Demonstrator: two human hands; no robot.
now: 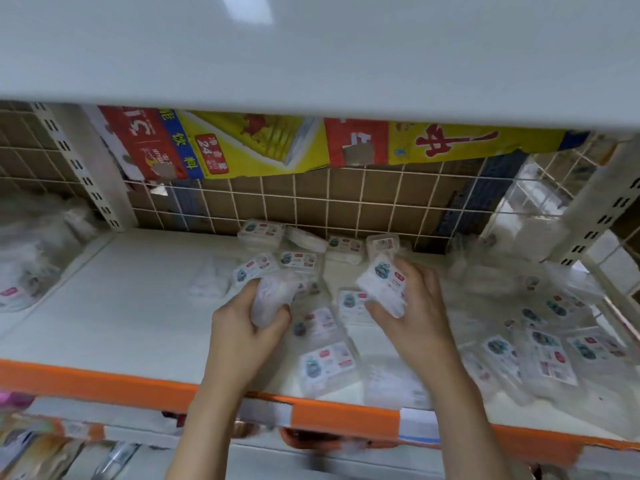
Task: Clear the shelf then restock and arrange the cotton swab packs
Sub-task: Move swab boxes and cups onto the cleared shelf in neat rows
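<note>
Head view: we are gripping one cotton swab pack (pixel 273 299) in our left hand (pixel 242 327) and another pack (pixel 382 287) in our right hand (pixel 412 313), lifted off the shelf (pixel 121 306), likely sorting the scattered packs (pixel 540 351)

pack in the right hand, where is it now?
Head view, right of centre: the pack is held in the right hand above the shelf, just in front of the back-row packs.

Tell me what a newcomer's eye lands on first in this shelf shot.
First, the two hands at mid-shelf: the left hand grips a clear cotton swab pack, and the right hand grips another labelled pack. Next, the loose packs scattered flat across the shelf's right side, and the bright red-and-yellow carton behind the wire grid at the back.
</note>
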